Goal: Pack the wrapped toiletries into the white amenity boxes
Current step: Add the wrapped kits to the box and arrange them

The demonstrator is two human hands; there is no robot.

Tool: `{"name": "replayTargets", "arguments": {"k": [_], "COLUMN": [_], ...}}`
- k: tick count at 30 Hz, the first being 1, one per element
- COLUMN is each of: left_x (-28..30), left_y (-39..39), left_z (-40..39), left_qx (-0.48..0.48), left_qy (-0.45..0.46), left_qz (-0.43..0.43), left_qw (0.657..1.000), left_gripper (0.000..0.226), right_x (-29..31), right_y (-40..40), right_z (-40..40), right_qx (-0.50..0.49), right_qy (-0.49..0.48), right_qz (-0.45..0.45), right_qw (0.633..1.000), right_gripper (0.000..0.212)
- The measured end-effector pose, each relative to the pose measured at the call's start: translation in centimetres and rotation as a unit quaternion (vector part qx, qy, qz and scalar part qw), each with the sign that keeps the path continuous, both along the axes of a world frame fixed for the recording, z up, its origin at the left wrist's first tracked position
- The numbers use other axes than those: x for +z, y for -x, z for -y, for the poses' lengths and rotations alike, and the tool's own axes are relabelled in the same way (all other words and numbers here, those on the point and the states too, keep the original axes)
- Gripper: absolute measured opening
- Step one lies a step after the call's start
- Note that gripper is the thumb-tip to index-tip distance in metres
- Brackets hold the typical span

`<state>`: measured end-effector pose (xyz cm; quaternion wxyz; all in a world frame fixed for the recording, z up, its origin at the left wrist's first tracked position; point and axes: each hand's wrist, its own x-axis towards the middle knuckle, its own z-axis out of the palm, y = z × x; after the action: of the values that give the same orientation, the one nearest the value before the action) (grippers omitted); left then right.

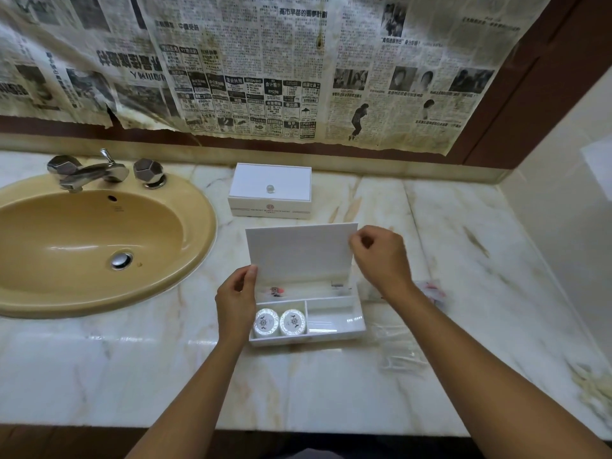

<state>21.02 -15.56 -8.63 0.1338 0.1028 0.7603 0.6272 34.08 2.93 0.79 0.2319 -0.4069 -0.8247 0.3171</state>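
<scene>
Hands (236, 301) gripping open box (334, 321), two crested soaps (280, 322)

A hotel bathroom: marble vanity (331, 392), tan sink (99, 293), chrome tap (89, 172), crested amenity box (270, 207).

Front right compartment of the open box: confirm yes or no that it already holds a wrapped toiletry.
No: the front right compartment looks bare, while two round wrapped soaps fill the front left one.
</scene>
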Motion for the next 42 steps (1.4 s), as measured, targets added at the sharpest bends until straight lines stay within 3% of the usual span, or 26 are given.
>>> {"name": "replayTargets", "arguments": {"k": [4, 6, 10, 14, 20, 25, 30, 36, 42], "left_x": [-0.1, -0.1, -0.2, -0.2, -0.2, -0.1, -0.4, -0.4, -0.5], "left_y": [0.0, 0.1, 0.1, 0.2, 0.1, 0.1, 0.2, 0.2, 0.3], "left_z": [0.0, 0.0, 0.0, 0.0, 0.1, 0.0, 0.0, 0.0, 0.1], "left_qx": [-0.002, -0.001, -0.001, -0.001, -0.002, -0.003, -0.004, -0.004, -0.005], "left_qy": [0.003, 0.001, 0.0, 0.0, 0.006, 0.001, 0.001, 0.003, -0.001], "left_qz": [0.0, 0.0, -0.003, -0.002, -0.009, -0.008, -0.005, -0.005, -0.004], "left_qw": [1.0, 1.0, 1.0, 1.0, 1.0, 1.0, 1.0, 1.0, 1.0], "left_gripper": [0.014, 0.014, 0.015, 0.016, 0.017, 0.015, 0.015, 0.015, 0.016], "right_x": [-1.6, -3.0, -5.3, -6.4, -6.9, -6.6, -4.7, 0.1, 2.5], "right_y": [-2.0, -2.9, -4.1, -4.8, -5.0, -4.9, -4.0, -1.9, 0.4], "right_z": [-2.0, -2.8, -3.3, -2.9, -2.8, -3.1, -2.0, 0.8, 4.5], "right_qx": [-0.051, -0.044, -0.005, 0.001, -0.006, -0.02, -0.046, -0.047, 0.109], "right_qy": [-0.019, -0.031, -0.021, -0.015, -0.04, -0.084, -0.145, -0.175, -0.206], "right_qz": [0.044, 0.131, 0.317, 0.344, 0.335, 0.289, 0.119, -0.085, -0.146], "right_qw": [0.998, 0.99, 0.948, 0.939, 0.941, 0.953, 0.981, 0.98, 0.961], "right_gripper": [0.016, 0.017, 0.039, 0.045, 0.037, 0.03, 0.018, 0.012, 0.016]}}
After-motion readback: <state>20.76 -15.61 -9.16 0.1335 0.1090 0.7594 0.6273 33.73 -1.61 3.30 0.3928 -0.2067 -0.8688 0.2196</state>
